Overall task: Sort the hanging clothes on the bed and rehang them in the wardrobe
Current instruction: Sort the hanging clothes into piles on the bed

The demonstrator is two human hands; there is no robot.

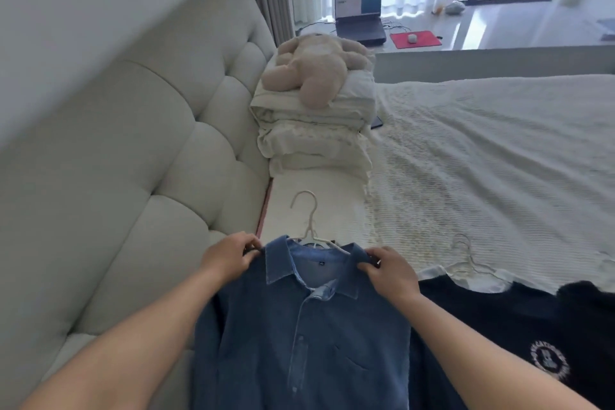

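Note:
A blue denim shirt (pixel 299 336) on a white hanger (pixel 309 226) lies at the near edge of the bed (pixel 482 160). My left hand (pixel 229 258) grips the shirt's left shoulder by the collar. My right hand (pixel 389 271) grips its right shoulder. The hanger's hook points away from me, above the collar. To the right lies a black garment with a round white logo (pixel 532 343). A second white hanger (pixel 469 260) pokes out at that garment's top. The wardrobe is out of view.
A padded grey headboard (pixel 133 160) runs along the left. Folded white bedding (pixel 316 130) with a beige plush toy (pixel 316 70) on top sits ahead. Beyond the bed, a laptop (pixel 359 13) and a red mouse pad (pixel 416 38) rest on a ledge by the window.

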